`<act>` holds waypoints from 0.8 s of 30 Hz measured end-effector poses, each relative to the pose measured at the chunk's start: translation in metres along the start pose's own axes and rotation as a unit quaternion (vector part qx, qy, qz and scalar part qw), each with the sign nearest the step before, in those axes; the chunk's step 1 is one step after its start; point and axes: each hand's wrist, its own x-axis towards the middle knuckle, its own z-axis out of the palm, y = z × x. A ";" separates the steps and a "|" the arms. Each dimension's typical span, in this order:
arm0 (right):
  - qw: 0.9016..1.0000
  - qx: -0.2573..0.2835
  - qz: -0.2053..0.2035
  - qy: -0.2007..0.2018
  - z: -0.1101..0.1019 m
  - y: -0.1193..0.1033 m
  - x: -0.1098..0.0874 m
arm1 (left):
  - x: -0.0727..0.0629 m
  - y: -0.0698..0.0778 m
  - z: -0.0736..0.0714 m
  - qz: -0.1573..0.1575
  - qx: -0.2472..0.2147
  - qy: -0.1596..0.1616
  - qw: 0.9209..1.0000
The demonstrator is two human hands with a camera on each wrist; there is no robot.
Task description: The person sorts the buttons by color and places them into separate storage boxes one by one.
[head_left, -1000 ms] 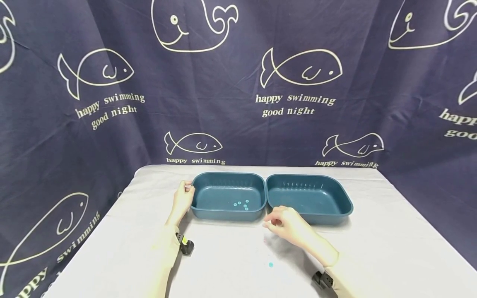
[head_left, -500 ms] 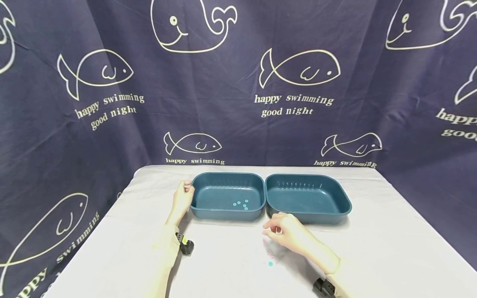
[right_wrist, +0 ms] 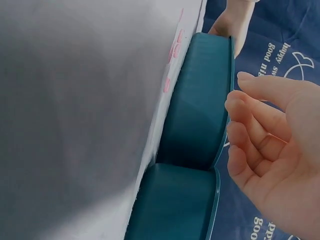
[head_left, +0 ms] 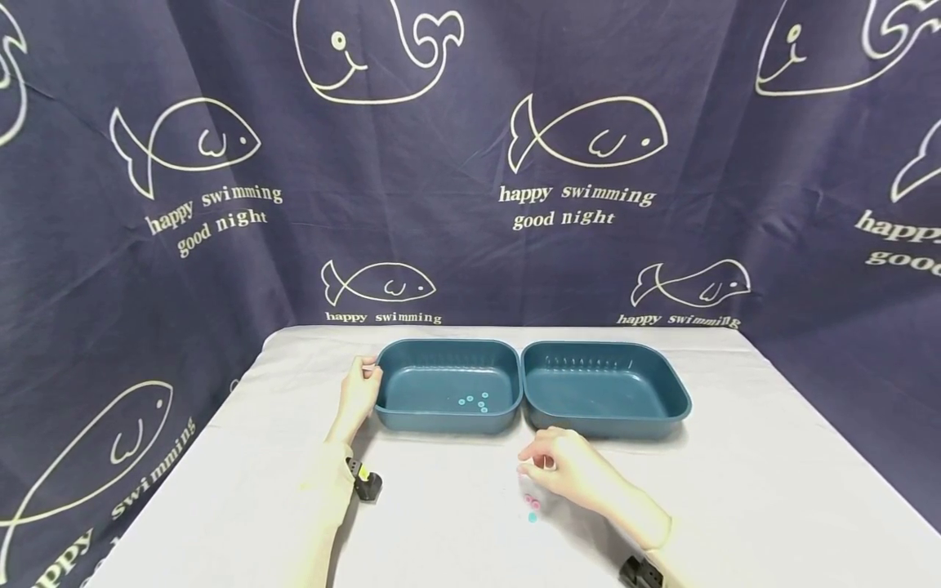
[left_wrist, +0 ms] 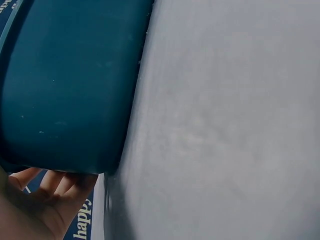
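Observation:
My left hand [head_left: 359,396] rests against the left end of a teal plastic tray [head_left: 446,423]. In the left wrist view the fingers [left_wrist: 65,190] touch that tray's end wall. Several small blue buttons [head_left: 482,404] lie inside it, towards the right. My right hand [head_left: 569,465] hovers over the white cloth in front of the trays. Its fingers are loosely bent, and the right wrist view shows a gap between thumb and index finger with nothing visible in it. Just below it lie small pink buttons [head_left: 535,505] and a blue button [head_left: 532,517].
A second teal tray [head_left: 606,426] stands right beside the first, their ends nearly touching, with nothing visible inside. White cloth [head_left: 434,506] covers the table. Behind hangs a dark blue curtain [head_left: 470,229] printed with fish and whales.
My right hand has drawn back from the front of the right tray towards the person, and the pink buttons on the cloth show more clearly. My left hand stays at the left tray.

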 end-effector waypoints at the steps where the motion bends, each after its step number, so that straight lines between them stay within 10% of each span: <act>1: 1.000 0.000 0.002 -0.001 0.000 -0.001 0.000 | 0.000 -0.001 0.000 0.000 -0.002 0.001 1.000; 24: 0.999 0.014 -0.012 -0.037 0.001 -0.006 -0.014 | 0.003 -0.001 0.001 -0.015 0.015 -0.010 1.000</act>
